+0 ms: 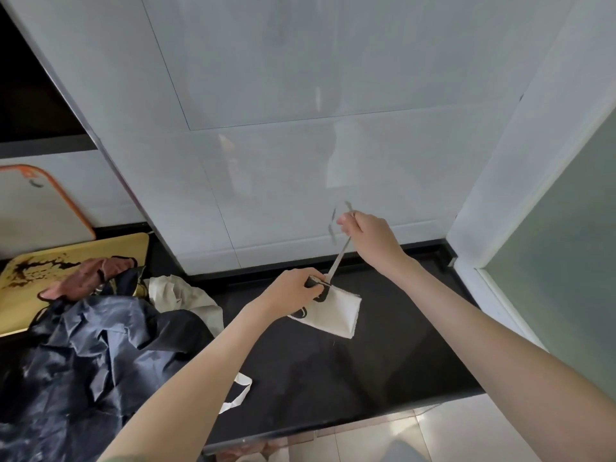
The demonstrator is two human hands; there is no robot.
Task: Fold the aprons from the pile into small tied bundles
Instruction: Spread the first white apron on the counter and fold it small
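A folded white apron [336, 310] with black markings is seen on the black counter [333, 378], just below the middle of the view. Its upper left corner is pinched by the left hand [293, 290], the fingers curled together on the cloth. From that corner a thin strap [338, 258] is drawn taut toward one o'clock, where it is gripped in the closed fingers of the right hand [368, 236], raised above the counter in front of the tiled wall [300, 128]. The free end of the strap is blurred beyond the fingers, so it cannot be told whether it is looped there.

At nine o'clock from the folded apron the rest of the pile is found: a crumpled navy apron [86, 361] in front, a brownish apron [83, 278] behind it at eleven o'clock, and a cream apron [186, 295] between the navy one and the left hand. A loose white tie [240, 391] is trailed over the counter at seven o'clock, under the left forearm.

At the far left a stained yellow board [66, 251] is laid flat beneath the brownish apron, and a white board with an orange rim [33, 208] is propped against the wall behind it
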